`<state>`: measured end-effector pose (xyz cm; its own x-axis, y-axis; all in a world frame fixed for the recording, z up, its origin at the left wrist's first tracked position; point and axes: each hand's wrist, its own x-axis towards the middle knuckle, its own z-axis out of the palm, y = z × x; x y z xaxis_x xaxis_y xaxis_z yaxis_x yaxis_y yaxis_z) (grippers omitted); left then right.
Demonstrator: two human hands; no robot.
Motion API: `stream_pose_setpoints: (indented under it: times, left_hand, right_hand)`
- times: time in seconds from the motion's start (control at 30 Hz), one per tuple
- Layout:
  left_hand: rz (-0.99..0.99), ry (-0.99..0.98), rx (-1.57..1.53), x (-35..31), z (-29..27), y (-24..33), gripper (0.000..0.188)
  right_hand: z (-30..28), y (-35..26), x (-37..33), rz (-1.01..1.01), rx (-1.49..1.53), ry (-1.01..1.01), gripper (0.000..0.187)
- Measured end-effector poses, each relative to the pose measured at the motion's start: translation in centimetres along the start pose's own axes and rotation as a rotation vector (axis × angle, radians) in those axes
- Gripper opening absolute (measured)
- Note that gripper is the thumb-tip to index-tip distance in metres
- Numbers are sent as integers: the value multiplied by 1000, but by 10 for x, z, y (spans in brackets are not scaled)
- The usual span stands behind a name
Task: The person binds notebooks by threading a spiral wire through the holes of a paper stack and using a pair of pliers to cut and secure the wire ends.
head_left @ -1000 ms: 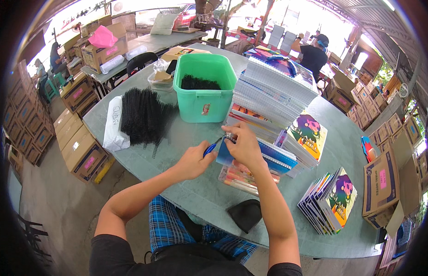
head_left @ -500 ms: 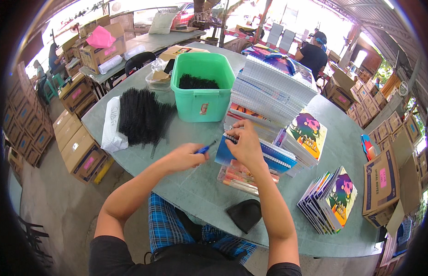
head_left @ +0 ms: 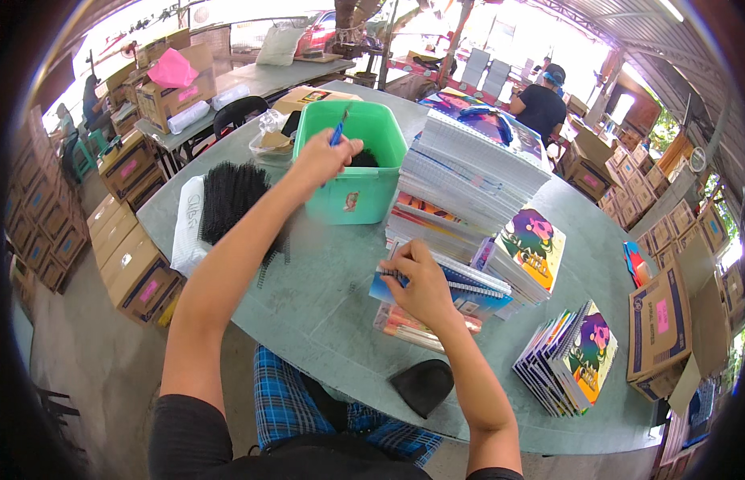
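Observation:
My left hand is closed around blue-handled pliers, their slim metal tip pointing up. It hovers over the near rim of a green plastic bin with black plastic coils inside. My right hand pinches the bound edge of a blue-covered spiral notebook; its fingers hide the exact grip point. That notebook rests on a clear pack with orange and pink contents. Behind it rises a tall stack of spiral notebooks.
Many black coils lie beside a white wrapped bundle on the left. To the right are a fanned notebook pile and an open carton. A black pouch-like item lies near the front edge. Another person is farther back.
My left hand has moved up and left with the pliers, from beside the notebook to above the bin. My right hand has stayed at the notebook, shifting slightly nearer.

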<state>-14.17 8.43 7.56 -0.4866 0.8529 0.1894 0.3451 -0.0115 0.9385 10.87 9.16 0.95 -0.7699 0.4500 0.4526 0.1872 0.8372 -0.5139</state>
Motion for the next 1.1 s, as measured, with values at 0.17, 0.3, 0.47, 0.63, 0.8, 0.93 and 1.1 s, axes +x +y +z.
stream_pose_setpoints:
  times: [0.17, 0.3, 0.47, 0.63, 0.8, 0.93, 1.1]
  left_hand:
    - [66, -158, 631, -109, 36, -117, 42]
    - [512, -311, 715, -202, 54, -149, 42]
    - [398, -10, 628, -171, 63, -159, 31]
    - [397, -187, 703, -81, 48, -142, 11]
    - [748, 461, 625, -1, -4, 5, 31]
    - [621, 391, 533, -19, -4, -3, 20]
    - [375, 64, 704, -52, -19, -168, 23]
  right_hand:
    - [-14, -15, -26, 8, -92, -73, 15]
    - [-34, 12, -39, 131, -325, 88, 23]
    - [-28, 7, -37, 208, -502, 88, 23]
    - [-25, 10, -41, 168, -504, 133, 24]
    - [-31, 19, -40, 188, -536, 86, 27]
    - [-32, 16, -45, 187, -525, 65, 23]
    - [-82, 22, -77, 206, -482, 108, 18]
